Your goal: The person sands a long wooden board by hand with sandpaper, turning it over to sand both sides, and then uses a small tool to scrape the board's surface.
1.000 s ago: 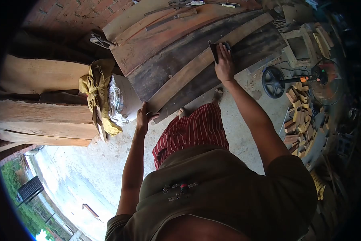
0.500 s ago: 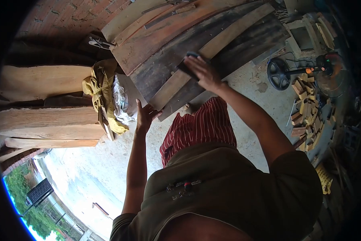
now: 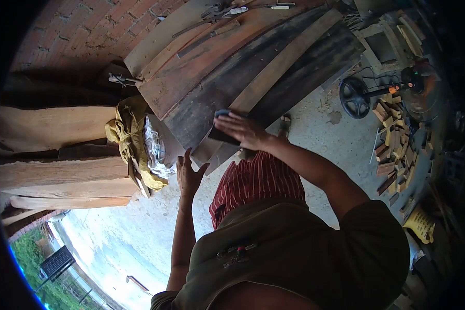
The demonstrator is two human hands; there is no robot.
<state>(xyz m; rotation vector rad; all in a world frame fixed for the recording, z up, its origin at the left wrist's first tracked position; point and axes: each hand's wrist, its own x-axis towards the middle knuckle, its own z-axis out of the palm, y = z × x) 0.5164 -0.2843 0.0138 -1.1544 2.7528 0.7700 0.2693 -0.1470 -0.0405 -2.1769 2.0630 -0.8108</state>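
R hand (image 3: 244, 132) presses palm-down on a dark rectangular sanding pad (image 3: 218, 136), fingers clamped over its far edge. The pad sits flat on a pale, smooth narrow wooden plank (image 3: 286, 59), nr its lower end, btwn dark weathered boards (image 3: 315, 67). L hand (image 3: 189, 174) is open, fingers spread, just beside the plank's end; contact unclear. Crumpled yellow cloth (image 3: 125, 129) lies on rough-sawn timber slabs (image 3: 62, 178).

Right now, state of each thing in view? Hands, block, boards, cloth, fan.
sanding block, pressed on the light plank near its end
right hand, palm down, gripping the sanding block
left hand, open, fingers spread, beside the plank end
light plank, flat on the dark boards
yellow cloth, bunched and draped
fan, standing; running or not, cannot tell
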